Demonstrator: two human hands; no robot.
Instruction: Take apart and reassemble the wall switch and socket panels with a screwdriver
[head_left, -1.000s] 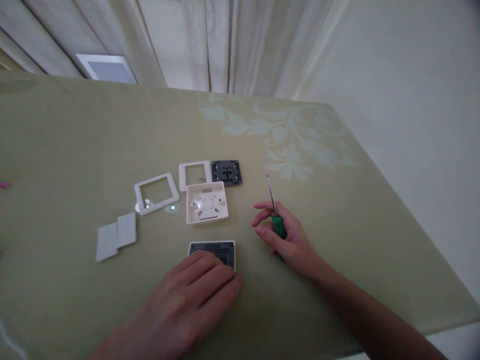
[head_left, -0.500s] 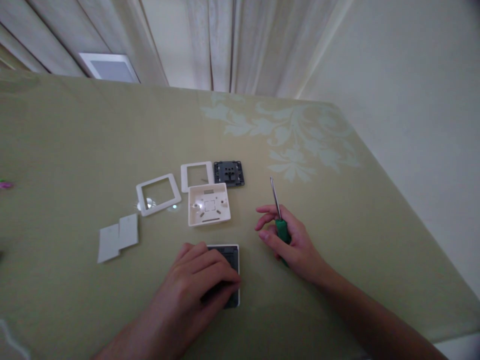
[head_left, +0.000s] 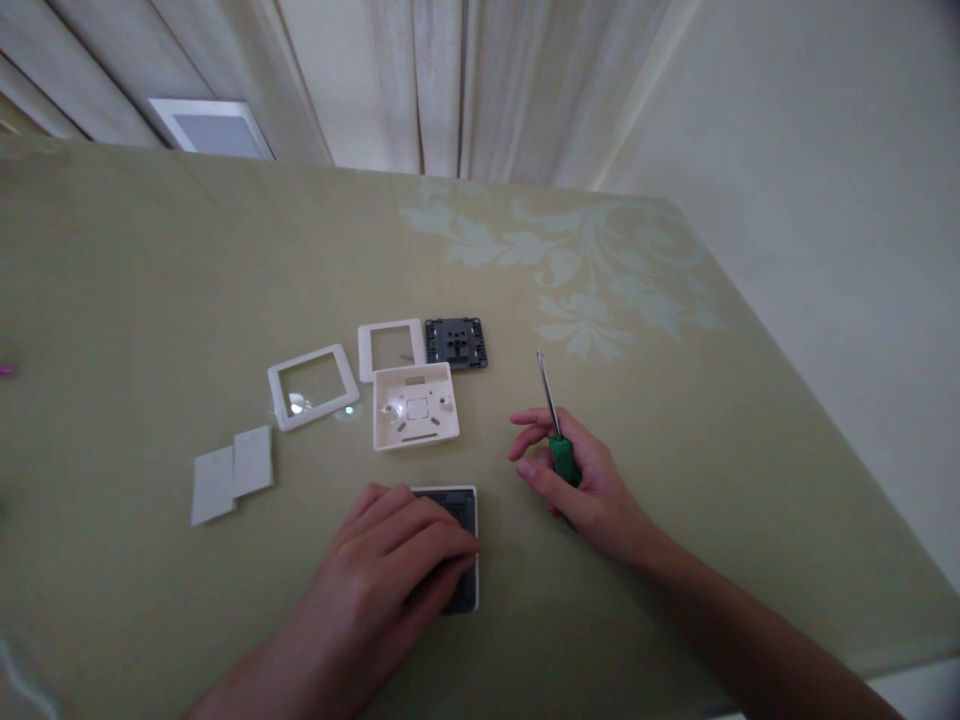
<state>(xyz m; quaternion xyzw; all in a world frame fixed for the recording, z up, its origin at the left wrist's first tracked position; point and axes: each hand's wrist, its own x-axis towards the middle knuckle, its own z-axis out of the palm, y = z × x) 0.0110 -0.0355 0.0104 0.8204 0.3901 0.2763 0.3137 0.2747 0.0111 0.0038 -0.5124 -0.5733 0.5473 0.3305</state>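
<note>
My left hand [head_left: 401,560] rests over a white wall box fitted with a dark grey switch plate [head_left: 463,510] at the front of the table. Its thumb and index finger come together by the plate's right edge; whatever lies between them is hidden, and the palm covers the plate's left part. To the right, my right hand [head_left: 574,470] is closed around the green handle of a screwdriver [head_left: 564,458]. The metal shaft points up and away, its tip free of everything. Beyond the left hand sits an open white wall box [head_left: 416,435], bare inside.
Two white frames [head_left: 283,400] lie left of and behind the open box. Beside them is another dark grey switch plate [head_left: 457,360]. Two flat white covers [head_left: 253,460] overlap farther left. The table [head_left: 675,450] ends at a wall on the right and curtains behind.
My left thumb and index finger have shifted slightly up along the plate's edge. The right hand keeps the screwdriver in the same pose. The view has tilted a little.
</note>
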